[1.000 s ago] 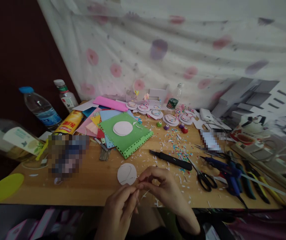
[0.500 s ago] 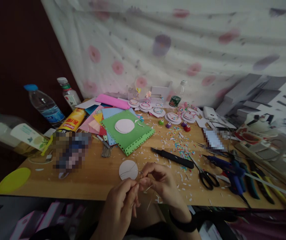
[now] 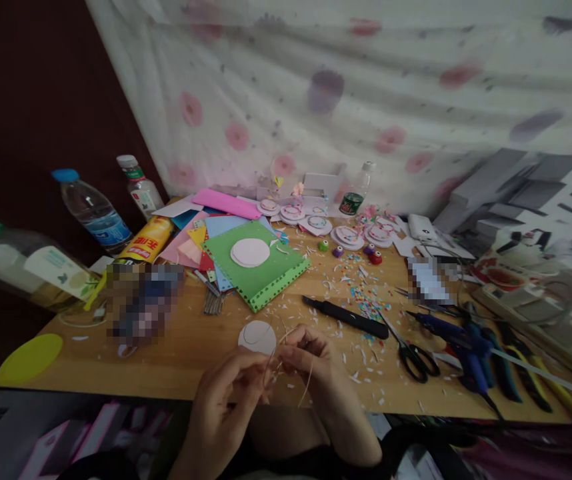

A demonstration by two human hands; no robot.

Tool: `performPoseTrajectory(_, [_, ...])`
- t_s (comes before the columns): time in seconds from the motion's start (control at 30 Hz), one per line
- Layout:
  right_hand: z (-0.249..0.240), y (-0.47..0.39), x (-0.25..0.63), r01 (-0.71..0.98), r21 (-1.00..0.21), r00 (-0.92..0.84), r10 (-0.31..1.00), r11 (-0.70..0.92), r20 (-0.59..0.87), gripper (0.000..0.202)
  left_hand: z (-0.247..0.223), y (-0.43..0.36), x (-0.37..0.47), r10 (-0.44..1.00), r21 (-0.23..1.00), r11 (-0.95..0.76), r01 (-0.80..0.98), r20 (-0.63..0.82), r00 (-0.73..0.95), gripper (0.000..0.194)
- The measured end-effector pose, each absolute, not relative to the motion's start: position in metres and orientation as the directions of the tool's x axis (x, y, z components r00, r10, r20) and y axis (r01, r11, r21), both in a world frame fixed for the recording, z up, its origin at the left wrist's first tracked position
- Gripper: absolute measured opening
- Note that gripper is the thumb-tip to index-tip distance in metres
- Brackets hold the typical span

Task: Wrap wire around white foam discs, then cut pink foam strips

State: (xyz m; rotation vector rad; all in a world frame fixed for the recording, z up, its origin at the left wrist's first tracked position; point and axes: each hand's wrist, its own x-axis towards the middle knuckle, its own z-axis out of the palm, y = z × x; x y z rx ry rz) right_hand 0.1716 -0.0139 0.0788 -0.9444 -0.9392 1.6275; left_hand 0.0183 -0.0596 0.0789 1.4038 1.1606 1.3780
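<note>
Beige strand (image 3: 309, 384) is pinched at the fingertips of the left hand (image 3: 231, 393) and right hand (image 3: 319, 363). Wrists are set apart and low; curled fingers angle inward, nearly meeting above the near edge of the wooden desk (image 3: 166, 370). Beyond the fingertips lies a white paper disc (image 3: 253, 335).

free tabletop (image 3: 151, 372) lies between the yellow disc (image 3: 30, 359) and left hand (image 3: 229, 393). rightward, black craft knife (image 3: 351, 319) and scissors (image 3: 398, 340) obstruct.
</note>
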Motion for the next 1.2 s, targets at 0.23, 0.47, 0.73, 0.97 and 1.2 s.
performPoseTrajectory(0.23, [0.066, -0.015, 0.162, -0.452, -0.834, -0.241, 0.944, -0.316, -0.227, 0.030, 0.070, -0.056, 0.008, 0.782, 0.693, -0.581, 0.426, 0.620, 0.059, 0.035])
performPoseTrajectory(0.47, [0.083, -0.022, 0.157, -0.448, -0.856, -0.309, 0.943, -0.259, -0.123, 0.033, 0.061, -0.063, -0.004, 0.709, 0.521, -0.618, 0.589, 0.693, 0.130, 0.032])
performPoseTrajectory(0.73, [0.084, -0.023, 0.154, -0.488, -0.846, -0.343, 0.938, -0.217, -0.043, 0.031, 0.083, -0.057, 0.002, 0.600, 0.430, -0.646, 0.630, 0.796, 0.072, 0.007])
performPoseTrajectory(0.97, [0.080, -0.023, 0.152, -0.495, -0.812, -0.379, 0.918, -0.309, -0.118, 0.032, 0.084, -0.055, -0.003, 0.489, 0.222, -0.675, 0.704, 0.849, 0.201, 0.010])
performPoseTrajectory(1.2, [0.084, -0.022, 0.155, -0.454, -0.814, -0.450, 0.882, -0.364, -0.143, 0.033, 0.103, -0.054, -0.005, 0.474, 0.171, -0.637, 0.752, 0.856, 0.207, 0.020])
